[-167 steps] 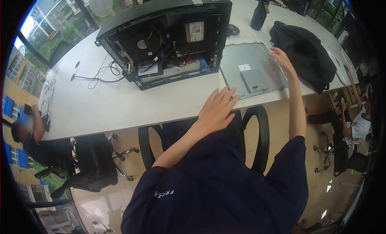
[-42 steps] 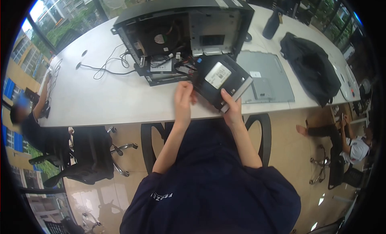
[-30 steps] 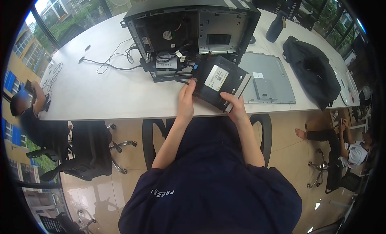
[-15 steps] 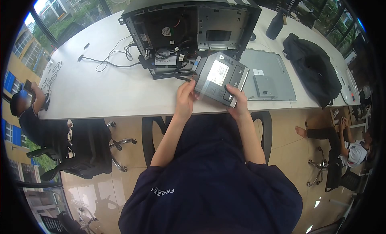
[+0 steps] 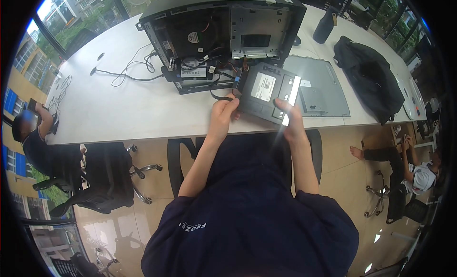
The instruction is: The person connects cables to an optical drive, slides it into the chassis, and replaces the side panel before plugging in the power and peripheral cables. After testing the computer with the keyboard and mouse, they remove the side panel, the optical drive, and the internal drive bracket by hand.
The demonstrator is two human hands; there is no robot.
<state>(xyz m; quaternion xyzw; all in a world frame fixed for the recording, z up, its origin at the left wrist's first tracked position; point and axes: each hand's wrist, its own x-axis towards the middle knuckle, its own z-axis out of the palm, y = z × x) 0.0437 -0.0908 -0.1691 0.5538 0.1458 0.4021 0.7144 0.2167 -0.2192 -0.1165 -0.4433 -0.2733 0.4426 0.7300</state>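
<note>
A flat black optical drive (image 5: pixel 259 104) marked DELL, with a white label, is held tilted above the table's front edge. My right hand (image 5: pixel 293 120) grips its right end, thumb on top and fingers underneath. At the drive's left corner my left hand (image 5: pixel 223 116) is closed, thumb against the edge; its fingertips are partly hidden. Black cables (image 5: pixel 220 95) and connectors run from the drive's left end toward the opened computer case (image 5: pixel 223 4), which lies just behind with its inside showing. A silver labelled part (image 5: pixel 194 71) sits at the case's front.
Right of the drive lies a grey side panel (image 5: pixel 328 103) with a small box-like part. Beyond are a black bag (image 5: pixel 369 81) and a dark bottle (image 5: pixel 324 27). A cable (image 5: pixel 126 76) crosses the white table (image 5: pixel 114 112). Other people sit at far left and right.
The drive has shifted slightly right and turned a little, its silver front end now catching a bright glare. My right hand moved right with it, and my left thumb now shows at its corner.
</note>
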